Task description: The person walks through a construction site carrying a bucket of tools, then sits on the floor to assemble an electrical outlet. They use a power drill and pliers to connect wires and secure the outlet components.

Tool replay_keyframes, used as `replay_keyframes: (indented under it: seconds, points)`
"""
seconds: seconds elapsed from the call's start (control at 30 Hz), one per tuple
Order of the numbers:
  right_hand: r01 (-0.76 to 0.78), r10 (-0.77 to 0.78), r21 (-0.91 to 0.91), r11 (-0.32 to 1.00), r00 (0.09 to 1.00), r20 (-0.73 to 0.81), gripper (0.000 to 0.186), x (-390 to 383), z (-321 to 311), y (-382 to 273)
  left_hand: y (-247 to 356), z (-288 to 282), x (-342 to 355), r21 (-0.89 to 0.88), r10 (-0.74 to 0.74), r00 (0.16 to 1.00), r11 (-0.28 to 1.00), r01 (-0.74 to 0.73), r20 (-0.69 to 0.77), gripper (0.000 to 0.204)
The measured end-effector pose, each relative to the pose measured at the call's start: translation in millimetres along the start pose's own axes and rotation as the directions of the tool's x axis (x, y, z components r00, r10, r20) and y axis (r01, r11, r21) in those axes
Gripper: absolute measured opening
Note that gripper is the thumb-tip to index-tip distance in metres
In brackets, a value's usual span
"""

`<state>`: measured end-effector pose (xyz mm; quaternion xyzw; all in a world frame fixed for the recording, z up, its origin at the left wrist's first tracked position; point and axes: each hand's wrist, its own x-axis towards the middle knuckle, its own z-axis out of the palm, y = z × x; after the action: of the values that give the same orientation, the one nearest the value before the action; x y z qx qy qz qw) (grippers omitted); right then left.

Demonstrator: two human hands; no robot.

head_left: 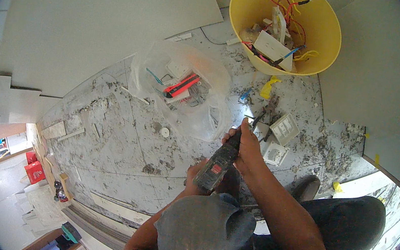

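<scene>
A dark, dusty handheld power tool point(215, 167) with a red patch lies slantwise across my hands; its exact kind is unclear. My right hand point(247, 149) is closed around its far, narrower part. At the wide near end, my left hand point(194, 176) grips the side, its fingers partly hidden. A bright spot of light shows on the floor past the tool's far end. Just beyond my right hand lie white plastic wall boxes point(285, 129). A clear plastic bag point(206, 118) on the left holds white plates, wire pieces and a red-and-black utility knife point(181, 86).
A yellow bucket point(331, 46) with wires and white scraps stands at the far side. Pale panels point(113, 15) rise at left and right. Debris and a yellow scrap point(268, 87) litter the floor point(121, 139). Stacked strips point(99, 226) and a red box point(35, 172) sit at lower left.
</scene>
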<state>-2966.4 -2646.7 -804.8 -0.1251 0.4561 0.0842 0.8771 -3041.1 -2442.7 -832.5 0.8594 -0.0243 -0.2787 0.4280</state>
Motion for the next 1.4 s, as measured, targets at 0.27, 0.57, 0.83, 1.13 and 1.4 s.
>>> replay_keyframes:
  seconds: [0.27,0.57,0.83,1.13,1.4]
  points:
    - [-0.022,0.022,0.047,0.999,1.0,0.001,0.038,7,-12,3,42,-6,3,0.006,0.025,1.0,1.0,-0.025,0.016,0.009]
    - [-0.068,0.064,0.079,0.995,0.997,0.052,0.031,3,-8,2,-56,8,0,-0.39,-0.229,0.971,0.889,0.24,0.075,0.04]
    - [-0.105,0.078,0.213,0.971,0.988,0.132,0.033,5,-5,4,-9,1,-6,0.291,0.168,0.986,0.943,-0.159,-0.008,0.039]
    - [-0.19,0.185,-0.033,0.981,0.976,-0.114,0.076,-11,-135,25,26,-4,2,-0.039,-0.077,0.995,0.996,0.074,-0.07,0.032]
    - [-0.263,-0.676,-0.96,0.1,0.69,-0.259,0.063,-27,-215,15,-17,0,9,-0.215,0.038,0.997,0.975,-0.052,-0.07,0.024]
